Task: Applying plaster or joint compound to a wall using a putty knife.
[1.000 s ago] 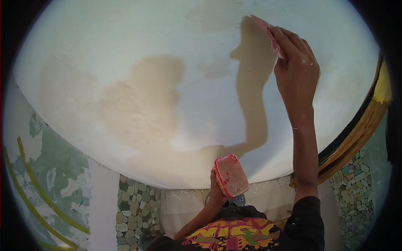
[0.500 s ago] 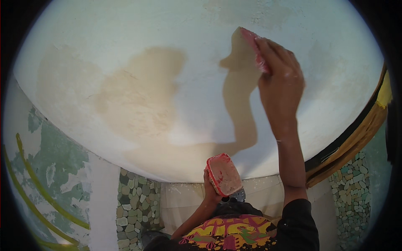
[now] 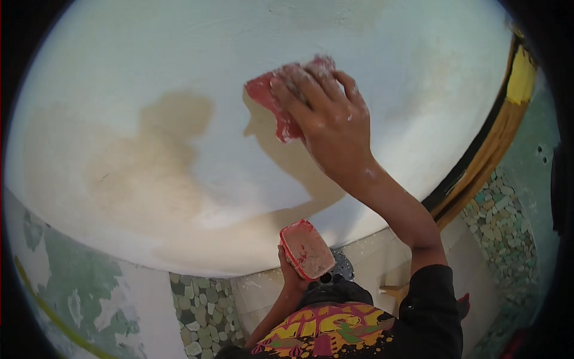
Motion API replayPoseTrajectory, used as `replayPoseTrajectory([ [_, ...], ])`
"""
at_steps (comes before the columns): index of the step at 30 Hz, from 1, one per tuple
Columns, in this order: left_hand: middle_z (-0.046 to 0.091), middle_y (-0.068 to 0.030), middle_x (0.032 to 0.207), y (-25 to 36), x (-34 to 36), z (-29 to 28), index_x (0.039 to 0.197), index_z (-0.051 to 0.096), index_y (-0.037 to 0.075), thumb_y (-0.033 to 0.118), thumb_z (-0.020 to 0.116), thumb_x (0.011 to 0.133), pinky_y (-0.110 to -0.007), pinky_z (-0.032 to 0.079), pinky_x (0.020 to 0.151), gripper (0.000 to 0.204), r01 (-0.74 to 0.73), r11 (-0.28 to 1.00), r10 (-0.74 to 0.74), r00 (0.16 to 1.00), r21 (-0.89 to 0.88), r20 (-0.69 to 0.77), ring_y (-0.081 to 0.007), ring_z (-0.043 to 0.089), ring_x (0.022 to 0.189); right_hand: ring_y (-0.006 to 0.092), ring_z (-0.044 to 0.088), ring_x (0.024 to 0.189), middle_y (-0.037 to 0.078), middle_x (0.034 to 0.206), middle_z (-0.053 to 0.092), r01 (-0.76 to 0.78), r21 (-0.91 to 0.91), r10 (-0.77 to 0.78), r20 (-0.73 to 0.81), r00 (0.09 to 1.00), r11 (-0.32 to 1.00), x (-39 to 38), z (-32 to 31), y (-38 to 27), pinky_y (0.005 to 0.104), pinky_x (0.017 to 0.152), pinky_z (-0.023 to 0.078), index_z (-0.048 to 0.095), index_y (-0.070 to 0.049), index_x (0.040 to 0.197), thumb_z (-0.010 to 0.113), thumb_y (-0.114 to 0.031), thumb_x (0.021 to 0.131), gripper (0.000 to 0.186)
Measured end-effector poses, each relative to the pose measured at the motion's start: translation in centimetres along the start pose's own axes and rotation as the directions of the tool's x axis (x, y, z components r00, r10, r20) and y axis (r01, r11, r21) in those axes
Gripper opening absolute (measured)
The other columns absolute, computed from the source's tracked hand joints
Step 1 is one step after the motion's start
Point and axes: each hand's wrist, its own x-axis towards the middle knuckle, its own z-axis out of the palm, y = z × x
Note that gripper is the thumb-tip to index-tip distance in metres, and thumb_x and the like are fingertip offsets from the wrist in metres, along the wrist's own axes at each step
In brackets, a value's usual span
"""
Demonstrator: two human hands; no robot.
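Note:
My right hand (image 3: 326, 107) is closed on a flat red putty spreader (image 3: 263, 90), its fingers pressed over the top. White paste smears the spreader and my fingers. The spreader lies against the pale wall (image 3: 233, 173), near the upper middle of the picture. Low in front of my body, my left hand (image 3: 290, 274) grips a red rectangular tub (image 3: 308, 248) by its left side. The tub is tilted, and pale pinkish paste coats its inside. Most of the left hand's fingers are hidden behind the tub.
A brown, black and yellow band (image 3: 487, 158) edges the wall on the right. Strips of pebble stone (image 3: 206, 308) flank the pale floor tiles (image 3: 263, 293). Green patchy paint (image 3: 78, 287) covers a surface at lower left. A wooden piece (image 3: 394, 292) shows beside my right sleeve.
My right hand has swept left and slightly down across the wall with the spreader, now turned flatter. The view has shifted, and the tub remains in my left hand.

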Motion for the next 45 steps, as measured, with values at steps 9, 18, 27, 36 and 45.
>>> replayPoseTrajectory([
  [9,0.059,-0.0116,0.148,1.7,0.5,-0.9,0.154,0.048,0.015,0.07,0.04,0.103,-0.055,0.047,0.112,0.075,0.08,0.996,-0.081,0.997,0.032,0.015,-0.0353,0.058,0.132,0.027,0.068,0.118,0.005,0.12,0.074,-0.046,-0.103,0.047,0.011,0.999,0.994,-1.9,-4.2,4.4,0.0443,0.105,0.048,0.076,-0.018,0.119,0.076,-0.011,0.082,0.038],
  [18,0.059,-0.0125,0.148,2.5,1.3,-1.3,0.154,0.048,0.014,0.068,0.041,0.103,-0.057,0.047,0.112,0.075,0.197,0.98,-0.198,0.974,0.017,0.111,-0.0356,0.059,0.132,0.0237,0.067,0.119,0.005,0.124,0.072,-0.029,-0.159,0.078,0.309,0.948,0.987,-4.0,-4.1,2.1,0.0453,0.11,0.047,0.073,-0.016,0.123,0.076,-0.011,0.084,0.039],
  [27,0.059,-0.0117,0.148,2.5,1.0,-1.1,0.155,0.048,0.015,0.072,0.041,0.1,-0.057,0.048,0.111,0.079,0.193,0.979,-0.199,0.974,0.068,0.105,-0.0359,0.059,0.132,0.0267,0.069,0.114,0.005,0.119,0.077,0.117,-0.302,-0.166,-0.139,0.976,0.946,8.0,-8.6,10.3,0.04,0.103,0.05,0.079,-0.022,0.125,0.075,-0.003,0.082,0.047],
  [36,0.056,-0.0112,0.153,3.2,1.6,-1.7,0.158,0.045,0.017,0.074,0.041,0.099,-0.056,0.047,0.112,0.082,0.287,0.957,-0.264,0.924,-0.046,0.277,-0.0354,0.057,0.135,0.0339,0.065,0.121,0.01,0.131,0.069,0.205,-0.082,-0.217,-0.179,0.96,0.975,7.6,-1.2,-3.9,0.0493,0.112,0.047,0.073,-0.016,0.124,0.076,-0.018,0.084,0.041],
  [45,0.054,-0.0124,0.155,3.3,2.1,-2.6,0.159,0.044,0.017,0.076,0.04,0.1,-0.058,0.043,0.116,0.084,0.327,0.945,-0.306,0.91,-0.029,0.278,-0.0363,0.054,0.139,0.0344,0.068,0.116,0.012,0.125,0.073,0.28,0.089,-0.25,-0.259,0.933,0.956,9.2,-3.7,-1.3,0.0451,0.102,0.055,0.076,-0.016,0.123,0.078,-0.014,0.081,0.042],
])
